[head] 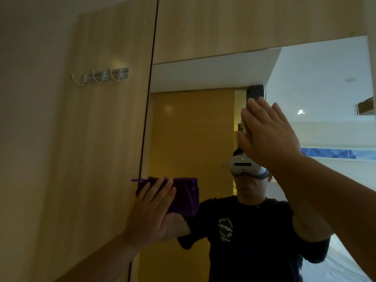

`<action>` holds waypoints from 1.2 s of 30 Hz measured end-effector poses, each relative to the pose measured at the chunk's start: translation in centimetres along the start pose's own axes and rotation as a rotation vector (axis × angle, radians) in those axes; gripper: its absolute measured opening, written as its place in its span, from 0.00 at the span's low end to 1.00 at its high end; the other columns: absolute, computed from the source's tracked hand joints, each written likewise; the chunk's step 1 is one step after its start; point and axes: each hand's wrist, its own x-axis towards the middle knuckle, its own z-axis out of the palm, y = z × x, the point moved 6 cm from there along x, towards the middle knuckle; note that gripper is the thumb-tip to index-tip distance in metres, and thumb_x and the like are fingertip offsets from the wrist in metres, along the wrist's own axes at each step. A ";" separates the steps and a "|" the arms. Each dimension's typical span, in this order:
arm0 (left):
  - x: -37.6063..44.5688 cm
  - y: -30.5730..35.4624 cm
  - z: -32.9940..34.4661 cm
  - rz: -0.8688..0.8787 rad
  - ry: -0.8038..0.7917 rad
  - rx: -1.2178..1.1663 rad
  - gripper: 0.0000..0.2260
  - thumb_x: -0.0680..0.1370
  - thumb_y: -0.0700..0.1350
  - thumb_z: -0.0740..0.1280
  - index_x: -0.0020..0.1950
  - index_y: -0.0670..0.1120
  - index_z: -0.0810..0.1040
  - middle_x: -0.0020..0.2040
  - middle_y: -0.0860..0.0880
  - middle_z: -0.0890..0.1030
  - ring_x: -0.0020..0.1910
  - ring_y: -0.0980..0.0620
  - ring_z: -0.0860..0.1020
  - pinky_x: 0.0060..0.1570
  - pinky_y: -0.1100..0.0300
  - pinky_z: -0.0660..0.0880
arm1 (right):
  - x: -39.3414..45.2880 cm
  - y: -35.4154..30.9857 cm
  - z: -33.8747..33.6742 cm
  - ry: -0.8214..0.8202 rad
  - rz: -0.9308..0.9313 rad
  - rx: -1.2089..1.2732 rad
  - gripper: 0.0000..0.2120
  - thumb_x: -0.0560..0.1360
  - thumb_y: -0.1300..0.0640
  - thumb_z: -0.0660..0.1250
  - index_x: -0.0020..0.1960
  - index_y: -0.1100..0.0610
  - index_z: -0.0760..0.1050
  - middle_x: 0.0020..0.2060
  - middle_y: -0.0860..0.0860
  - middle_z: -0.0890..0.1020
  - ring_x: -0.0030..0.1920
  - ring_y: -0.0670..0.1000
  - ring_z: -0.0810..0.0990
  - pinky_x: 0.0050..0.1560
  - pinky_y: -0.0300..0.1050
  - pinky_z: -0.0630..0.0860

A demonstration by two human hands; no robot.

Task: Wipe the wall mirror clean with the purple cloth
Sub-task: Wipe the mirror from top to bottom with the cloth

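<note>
Mirror (pixel 203 123) on wall, right of wood panel (pixel 105 139). Cloth (pixel 183 196) pressed flat at left edge under left hand (pixel 150 208), fingers straight. Right hand (pixel 268 135) open, flat on glass, up and right of cloth.

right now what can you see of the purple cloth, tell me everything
The purple cloth looks like soft, deep violet fabric, bunched into a rough rectangle with creases at its right side and a thin strip sticking out at its top left. It lies flat against the mirror at the glass's left edge, beside the wooden panel. The left hand presses on it with straight, spread fingers, covering its lower left part.
</note>
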 end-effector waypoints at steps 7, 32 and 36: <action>4.4 0.5 -3.8 0.028 0.151 -0.007 0.15 0.87 0.48 0.54 0.65 0.40 0.73 0.58 0.40 0.81 0.53 0.42 0.79 0.50 0.47 0.79 | -3.7 6.1 -4.0 0.047 0.135 0.001 0.27 0.80 0.46 0.52 0.75 0.56 0.62 0.78 0.60 0.60 0.79 0.61 0.53 0.77 0.64 0.52; 30.0 1.9 -4.2 -0.031 -0.089 0.023 0.29 0.83 0.60 0.45 0.81 0.45 0.54 0.81 0.46 0.55 0.79 0.46 0.53 0.77 0.46 0.51 | -4.8 9.9 -3.1 -0.013 0.151 -0.126 0.29 0.80 0.41 0.46 0.75 0.55 0.64 0.74 0.61 0.64 0.76 0.64 0.58 0.74 0.65 0.58; 21.8 5.0 -2.8 0.001 -0.082 -0.026 0.30 0.83 0.61 0.44 0.79 0.45 0.60 0.79 0.45 0.60 0.78 0.44 0.58 0.76 0.43 0.57 | -4.9 9.8 -3.3 0.008 0.158 -0.101 0.29 0.80 0.41 0.48 0.75 0.55 0.64 0.75 0.61 0.64 0.77 0.64 0.57 0.75 0.65 0.56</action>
